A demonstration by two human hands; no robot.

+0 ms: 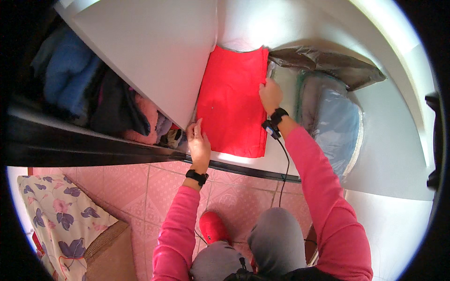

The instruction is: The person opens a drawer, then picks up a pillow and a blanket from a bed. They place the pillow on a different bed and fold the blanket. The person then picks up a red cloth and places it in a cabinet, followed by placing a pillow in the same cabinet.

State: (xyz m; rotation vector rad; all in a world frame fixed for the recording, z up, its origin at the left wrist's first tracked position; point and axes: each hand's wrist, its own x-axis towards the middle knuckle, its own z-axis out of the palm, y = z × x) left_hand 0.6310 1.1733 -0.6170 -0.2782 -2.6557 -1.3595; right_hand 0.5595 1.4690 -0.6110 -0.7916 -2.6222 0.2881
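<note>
A folded red cloth [233, 105] lies flat on the white floor of a cabinet compartment, against the white divider panel. At its lower left edge is my left hand [199, 142], fingers raised and apart beside the panel's front edge. My right hand [270, 95] is curled at the cloth's right edge; whether its fingers pinch the edge I cannot tell. Right of that hand stand packed textiles in clear plastic, one grey [309, 95] and one light blue [337, 126]. A dark crumpled plastic bag [323, 63] lies behind them.
Left of the divider panel [151, 45], another compartment holds blue [68, 77], dark [116, 105] and pink [146, 119] textiles. A black edge strip [246, 169] runs along the cabinet's front. A cable hangs from my right wrist. Floral fabric [59, 214] is at lower left, above pink floor tiles.
</note>
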